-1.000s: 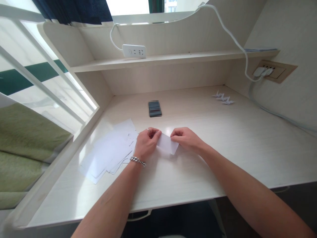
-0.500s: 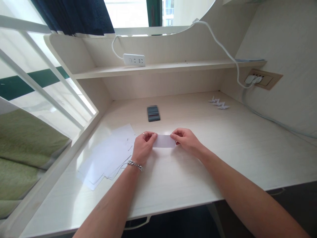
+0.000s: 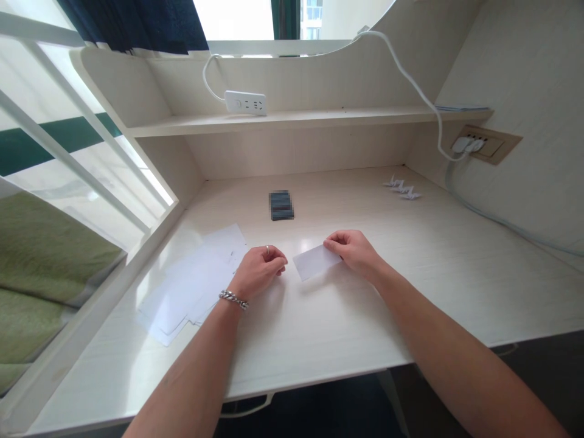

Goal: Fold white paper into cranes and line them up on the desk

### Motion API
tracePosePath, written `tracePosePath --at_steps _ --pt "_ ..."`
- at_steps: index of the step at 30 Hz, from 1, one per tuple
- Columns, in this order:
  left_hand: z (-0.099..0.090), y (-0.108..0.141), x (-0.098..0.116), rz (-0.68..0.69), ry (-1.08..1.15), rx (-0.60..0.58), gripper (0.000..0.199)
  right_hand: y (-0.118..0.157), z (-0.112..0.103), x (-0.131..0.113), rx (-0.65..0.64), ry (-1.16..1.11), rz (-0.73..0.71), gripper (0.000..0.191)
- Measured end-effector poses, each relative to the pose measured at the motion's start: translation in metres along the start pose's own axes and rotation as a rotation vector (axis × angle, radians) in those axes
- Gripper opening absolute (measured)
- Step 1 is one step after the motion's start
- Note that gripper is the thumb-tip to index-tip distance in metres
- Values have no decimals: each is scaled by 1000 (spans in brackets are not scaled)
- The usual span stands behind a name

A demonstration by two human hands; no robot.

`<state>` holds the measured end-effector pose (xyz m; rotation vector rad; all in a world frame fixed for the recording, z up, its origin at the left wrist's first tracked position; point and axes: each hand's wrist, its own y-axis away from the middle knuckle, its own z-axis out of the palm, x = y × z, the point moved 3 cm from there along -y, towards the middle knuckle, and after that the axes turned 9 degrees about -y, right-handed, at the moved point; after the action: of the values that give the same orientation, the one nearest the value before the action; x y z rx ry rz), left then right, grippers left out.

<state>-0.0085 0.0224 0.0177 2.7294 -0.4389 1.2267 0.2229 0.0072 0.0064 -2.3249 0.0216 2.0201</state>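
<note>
A small rectangle of white paper (image 3: 316,262) is held just above the desk by my right hand (image 3: 353,250). The thumb and fingers pinch its upper right corner, and the strip tilts down toward the left. My left hand (image 3: 261,267), with a ring and a chain bracelet, is a short way left of the paper and apart from it. Its fingers are curled in toward the thumb, with nothing seen in them. Left of that hand lie loose white paper sheets (image 3: 191,286), partly hidden by the wrist and forearm.
A dark blurred block (image 3: 281,205) lies behind the hands. Several folded paper cranes (image 3: 404,188) stand at the back right of the desk (image 3: 456,261). A power strip (image 3: 245,103) rests on the shelf (image 3: 310,118). A white cable (image 3: 410,85) runs to the wall socket (image 3: 488,145).
My left hand has let go of the paper's left end and moved slightly left. The paper, now only in my right hand, has swung to a slant.
</note>
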Motion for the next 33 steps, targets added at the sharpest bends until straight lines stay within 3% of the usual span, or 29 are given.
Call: tracePosePath --at_steps 3,9,14,18,23,29,33 --pt "2 1 1 4 95 43 16 3 2 -3 -11 41 1 25" --pt "19 4 15 62 101 -80 23 6 17 -6 -94 -20 -9 27" --pt "15 0 3 -6 171 13 25 5 17 3 -186 -193 106 27" --pt "16 0 1 7 187 -32 27 6 19 5 -226 -172 68 20" --pt "19 3 7 27 200 -69 28 9 22 1 -296 -250 70 25" --pt "18 3 5 -2 257 -48 28 11 20 -4 -320 -338 81 32" --pt "19 4 7 -11 270 -65 26 12 24 -2 -300 -282 95 26"
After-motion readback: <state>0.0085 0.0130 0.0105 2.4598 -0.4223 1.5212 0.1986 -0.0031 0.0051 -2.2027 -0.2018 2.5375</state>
